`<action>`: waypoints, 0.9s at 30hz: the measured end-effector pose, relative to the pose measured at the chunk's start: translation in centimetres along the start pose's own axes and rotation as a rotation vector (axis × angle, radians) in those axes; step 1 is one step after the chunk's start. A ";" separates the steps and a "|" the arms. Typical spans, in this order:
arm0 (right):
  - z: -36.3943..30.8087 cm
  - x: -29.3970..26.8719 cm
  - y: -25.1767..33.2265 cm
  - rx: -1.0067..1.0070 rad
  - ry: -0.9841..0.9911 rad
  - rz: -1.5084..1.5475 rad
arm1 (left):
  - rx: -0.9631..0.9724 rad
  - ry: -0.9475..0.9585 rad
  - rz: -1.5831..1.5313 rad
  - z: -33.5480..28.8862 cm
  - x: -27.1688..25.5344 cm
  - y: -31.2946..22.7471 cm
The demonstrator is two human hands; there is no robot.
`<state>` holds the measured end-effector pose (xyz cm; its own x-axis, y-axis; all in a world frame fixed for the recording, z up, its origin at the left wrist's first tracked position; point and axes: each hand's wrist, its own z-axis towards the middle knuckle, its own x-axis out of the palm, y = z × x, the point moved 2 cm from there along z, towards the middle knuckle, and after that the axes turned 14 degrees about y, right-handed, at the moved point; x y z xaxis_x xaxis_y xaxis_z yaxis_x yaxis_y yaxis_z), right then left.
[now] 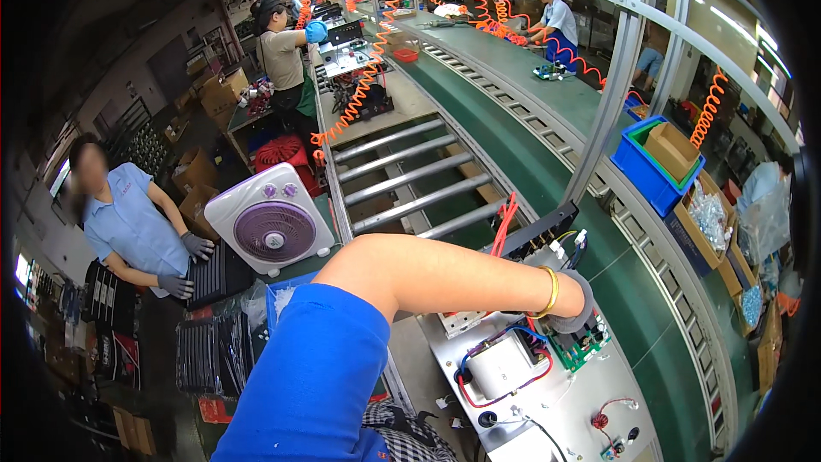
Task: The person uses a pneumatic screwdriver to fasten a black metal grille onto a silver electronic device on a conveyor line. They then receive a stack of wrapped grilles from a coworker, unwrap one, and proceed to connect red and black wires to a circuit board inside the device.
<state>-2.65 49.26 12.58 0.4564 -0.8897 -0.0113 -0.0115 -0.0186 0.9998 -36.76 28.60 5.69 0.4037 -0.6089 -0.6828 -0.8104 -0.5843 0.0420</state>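
Apparently partway through, with left hand (575,304) at green circuit board (575,352) on metal plate (617,383), lower right; cannot tell whether grasping. Already fitted with white block (499,370); seemingly still lacking connections at loose leads (543,429).

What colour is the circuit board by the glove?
The circuit board is green; head view.

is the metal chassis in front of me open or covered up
Open: no cover lies over the metal chassis, so the boxy white part and green circuit board show bare near the left hand.
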 end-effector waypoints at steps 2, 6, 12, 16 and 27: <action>-1.0 -0.3 -1.7 0.055 -0.039 0.029 | 0.074 0.056 0.144 -2.0 -1.7 -0.6; 0.3 0.9 0.6 0.048 -0.105 0.283 | 0.050 0.179 0.161 -3.5 -2.5 -1.2; -1.9 -1.3 -4.7 0.009 0.064 -0.233 | 0.010 0.113 0.065 -3.4 -1.9 -1.1; 0.5 0.7 0.7 0.004 -0.080 0.106 | 0.042 0.179 0.252 -1.0 -1.2 -0.6; 2.6 2.9 5.4 0.285 -0.382 0.442 | -0.146 0.132 0.052 10.2 4.2 1.5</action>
<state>-3.67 45.39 17.92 0.0068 -0.9397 0.3420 -0.3852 0.3132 0.8681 -40.61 30.69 -4.55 0.4231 -0.6997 -0.5756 -0.7653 -0.6161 0.1864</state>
